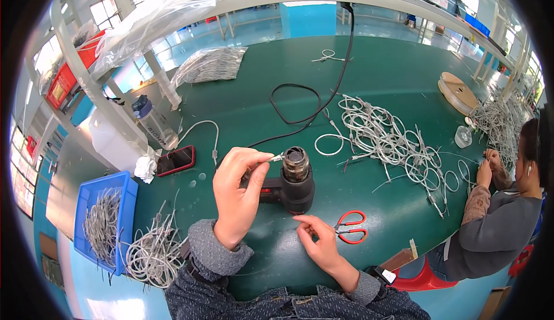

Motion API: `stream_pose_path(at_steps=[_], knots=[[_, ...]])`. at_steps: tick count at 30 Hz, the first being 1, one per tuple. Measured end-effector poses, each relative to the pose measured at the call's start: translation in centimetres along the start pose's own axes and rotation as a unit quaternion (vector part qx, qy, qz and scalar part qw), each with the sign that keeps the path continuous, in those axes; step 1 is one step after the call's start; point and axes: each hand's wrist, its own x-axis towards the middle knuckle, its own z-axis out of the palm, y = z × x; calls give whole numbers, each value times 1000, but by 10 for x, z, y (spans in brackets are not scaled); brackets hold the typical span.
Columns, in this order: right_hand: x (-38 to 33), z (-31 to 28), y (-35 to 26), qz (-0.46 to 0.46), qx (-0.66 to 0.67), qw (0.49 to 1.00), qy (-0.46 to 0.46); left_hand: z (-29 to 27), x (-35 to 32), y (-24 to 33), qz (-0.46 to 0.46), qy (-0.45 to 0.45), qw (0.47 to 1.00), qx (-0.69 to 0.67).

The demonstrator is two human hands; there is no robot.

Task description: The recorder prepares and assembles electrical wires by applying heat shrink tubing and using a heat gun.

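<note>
Between the thumb and forefinger of my left hand (pixel 238 190) is pinched a small cable end (pixel 277 158), pale with a greenish tint. Its tip is beside the metal nozzle of a black heat gun (pixel 298 190), which stands on the table with its nozzle up. Most of the cable is hidden behind my hand. My right hand (pixel 320 244) hovers or rests by the heat gun's base, fingers loosely bent and apart, with nothing visible in them. Just right of it lies a pair of red-handled scissors (pixel 351 228).
Tangled white cables (pixel 386 138) cover the green table's (pixel 242 101) right side. A blue bin (pixel 128 204) and a cable bundle (pixel 154 253) are at left, near a phone (pixel 176 161) and bottle (pixel 156 124). A black cord (pixel 346 60) hangs down. A co-worker (pixel 496 222) sits at right.
</note>
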Motion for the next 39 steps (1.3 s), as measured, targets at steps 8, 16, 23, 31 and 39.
stream_pose_path(at_steps=[8, 16, 23, 31, 39], knots=[[-3, -1, 4, 3, 13, 1000, 0, -37, -41, 45, -76, 34, 976, -200], [-4, 2, 8, 10, 16, 1000, -22, -51, -83, 74, -145, 66, 949, -271], [-1, -1, 14, 25, 42, 999, -21, -51, -103, 94, -132, 85, 960, -233], [-18, 21, -26, 161, 186, 893, -377, -53, -147, 95, -225, 159, 927, -253], [-34, 29, -24, 170, 128, 844, -493, -41, -195, 81, -320, 175, 874, -322]])
